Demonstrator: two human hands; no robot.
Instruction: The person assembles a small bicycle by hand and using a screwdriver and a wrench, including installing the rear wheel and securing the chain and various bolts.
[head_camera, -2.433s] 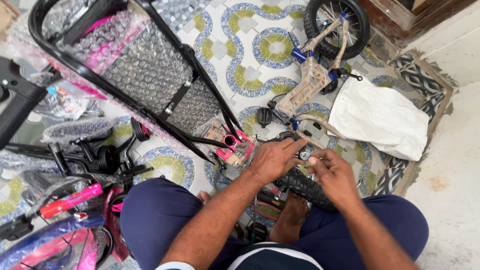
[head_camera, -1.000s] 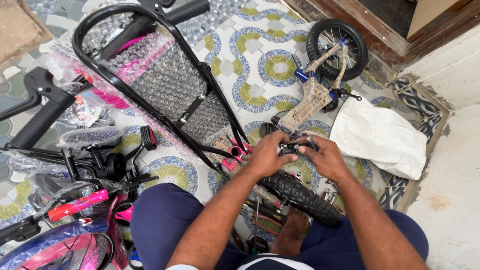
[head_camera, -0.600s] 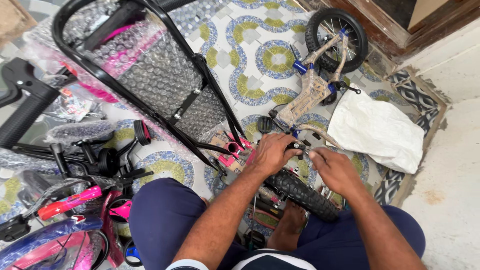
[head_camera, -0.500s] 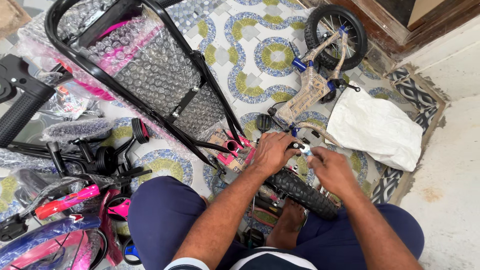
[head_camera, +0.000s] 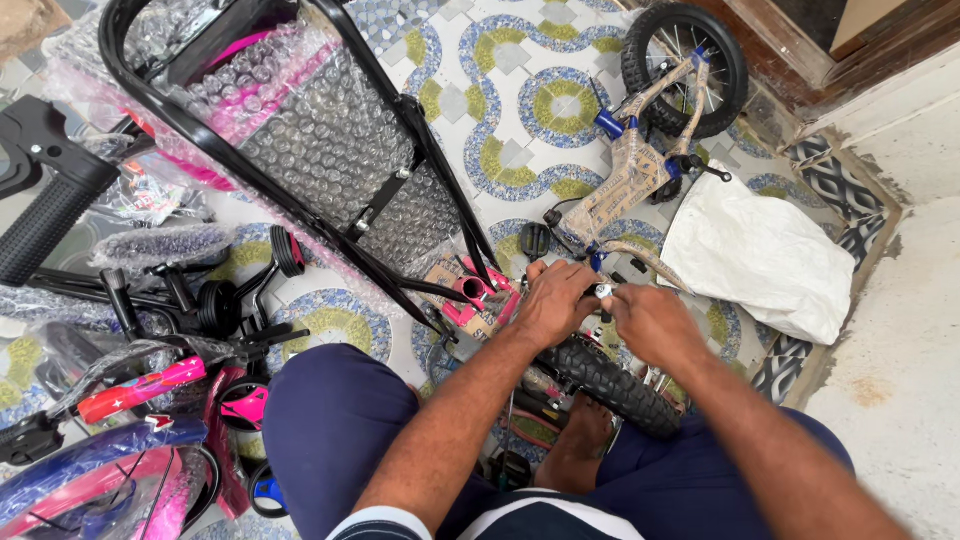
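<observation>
Two hands: yours meet over one small silvery fitting (head_camera: 603, 291).
Left hand (head_camera: 553, 303): curled tight beside the fitting, above the knobbly black tyre (head_camera: 612, 384).
Right hand (head_camera: 650, 322): fingertips pinch the fitting.
Risk: it could slip and roll among the bubble-wrapped frame (head_camera: 330, 150); smooth metal, a small grip.
Right side: soft white bag (head_camera: 765, 255).

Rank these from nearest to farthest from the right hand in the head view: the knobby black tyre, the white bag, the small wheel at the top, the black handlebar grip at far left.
From the right hand:
1. Knobby black tyre, just below it.
2. White bag, up and right.
3. Small wheel, top, beyond the bag.
4. Black handlebar grip, far left.
</observation>
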